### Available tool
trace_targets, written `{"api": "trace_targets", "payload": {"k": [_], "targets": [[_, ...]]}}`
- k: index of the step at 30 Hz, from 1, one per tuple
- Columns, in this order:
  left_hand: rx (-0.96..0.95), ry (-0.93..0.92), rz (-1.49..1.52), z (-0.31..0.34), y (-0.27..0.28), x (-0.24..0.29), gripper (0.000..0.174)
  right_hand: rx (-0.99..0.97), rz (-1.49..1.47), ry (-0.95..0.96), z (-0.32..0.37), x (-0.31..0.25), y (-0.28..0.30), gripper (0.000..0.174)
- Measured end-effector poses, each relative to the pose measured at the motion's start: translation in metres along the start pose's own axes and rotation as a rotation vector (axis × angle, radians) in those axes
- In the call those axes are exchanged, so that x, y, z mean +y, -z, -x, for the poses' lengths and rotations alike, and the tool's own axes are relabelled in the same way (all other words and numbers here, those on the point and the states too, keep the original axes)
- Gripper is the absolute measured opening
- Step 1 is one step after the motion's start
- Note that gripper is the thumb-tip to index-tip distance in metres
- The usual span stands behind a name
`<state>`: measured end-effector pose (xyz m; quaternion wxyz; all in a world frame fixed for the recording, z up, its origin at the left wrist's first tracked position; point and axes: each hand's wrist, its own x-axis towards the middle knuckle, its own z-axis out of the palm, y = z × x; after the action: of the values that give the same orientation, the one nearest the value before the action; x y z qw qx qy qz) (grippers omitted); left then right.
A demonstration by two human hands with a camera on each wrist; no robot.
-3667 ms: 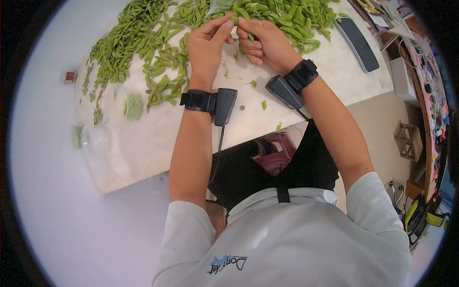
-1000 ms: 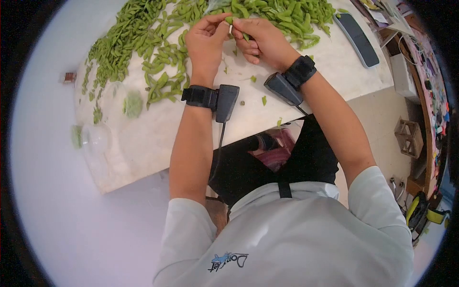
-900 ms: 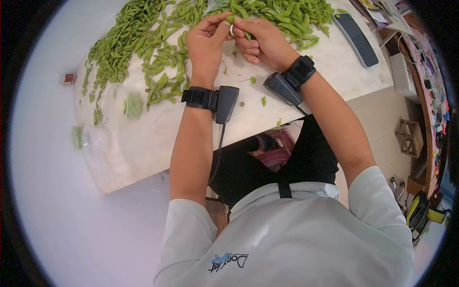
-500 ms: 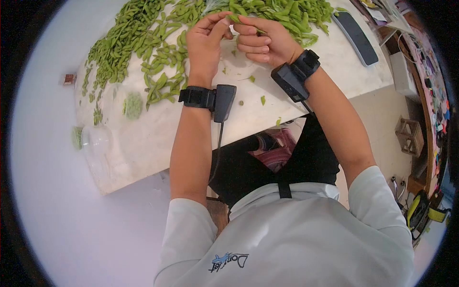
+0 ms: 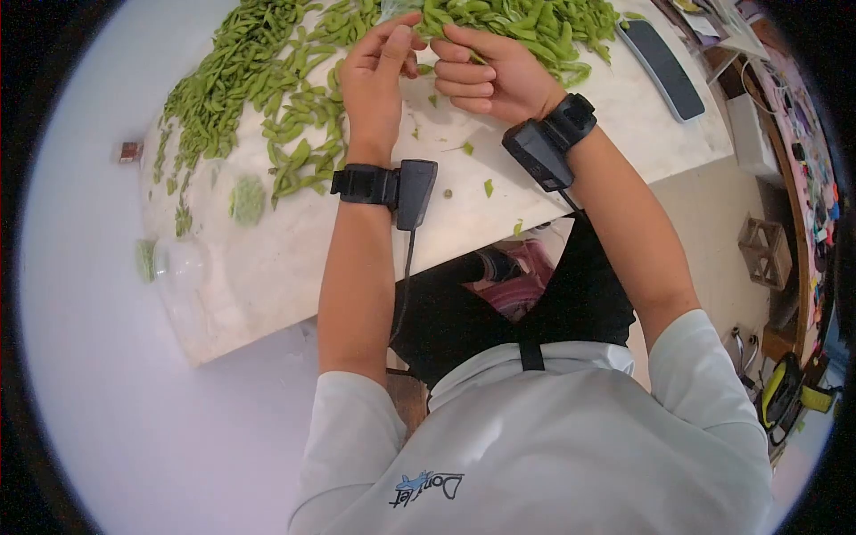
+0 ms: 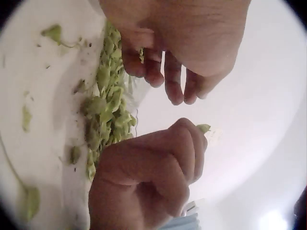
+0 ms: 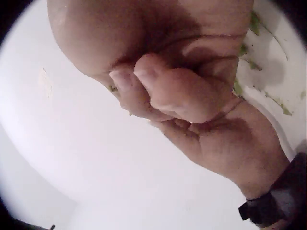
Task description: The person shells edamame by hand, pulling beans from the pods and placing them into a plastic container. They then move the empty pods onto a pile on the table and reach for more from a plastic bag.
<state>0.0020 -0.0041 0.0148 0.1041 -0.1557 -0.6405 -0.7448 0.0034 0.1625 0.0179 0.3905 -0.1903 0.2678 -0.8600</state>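
In the head view my right hand [image 5: 508, 78] pinches a green soybean pod [image 5: 478, 59], its fingers curled so most of the pod is hidden. The pod's tip also pokes out past the knuckles in the left wrist view [image 6: 204, 128]. My left hand [image 5: 373, 85] is just to the left, a small gap away, with thumb and index apart and nothing visible between them. Its fingers hang loosely bent in the left wrist view. Beyond both hands lie a large heap of pods [image 5: 227, 89] at the left and another pod heap [image 5: 557, 36] at the right.
A clear plastic bag [image 5: 397, 9] lies between the heaps. Two clear containers with green contents, one upper [image 5: 245, 201] and one lower [image 5: 183, 260], are at the table's left. A phone [image 5: 662, 71] lies at the right. Pod scraps [image 5: 489, 187] dot the white table [image 5: 294, 276] near its front edge.
The hands were together on a green pod. Now the left hand has come away to the left, its finger and thumb parted, while the right hand has turned slightly and keeps its pod.
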Motion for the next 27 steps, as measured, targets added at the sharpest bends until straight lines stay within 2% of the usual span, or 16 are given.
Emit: {"api": "trace_targets", "payload": {"k": [3, 6, 12, 21, 27], "targets": [[-0.03, 0.005, -0.013, 0.004, -0.004, 0.0, 0.022, 0.04, 0.071, 0.01, -0.001, 0.002, 0.003, 0.035], [0.002, -0.02, -0.086, 0.004, -0.004, -0.001, 0.024, 0.184, 0.227, 0.047, -0.004, 0.005, 0.001, 0.035], [0.1, 0.036, -0.095, 0.001, -0.001, -0.008, 0.024, 0.414, 0.76, 0.151, -0.007, 0.013, -0.004, 0.038], [-0.017, 0.071, 0.072, 0.001, 0.005, -0.014, 0.015, 0.371, 0.998, 0.218, -0.009, 0.016, 0.005, 0.04], [-0.033, 0.085, 0.232, 0.0, 0.007, -0.016, 0.012, 0.327, 0.964, 0.202, -0.009, 0.014, 0.006, 0.041]]}}
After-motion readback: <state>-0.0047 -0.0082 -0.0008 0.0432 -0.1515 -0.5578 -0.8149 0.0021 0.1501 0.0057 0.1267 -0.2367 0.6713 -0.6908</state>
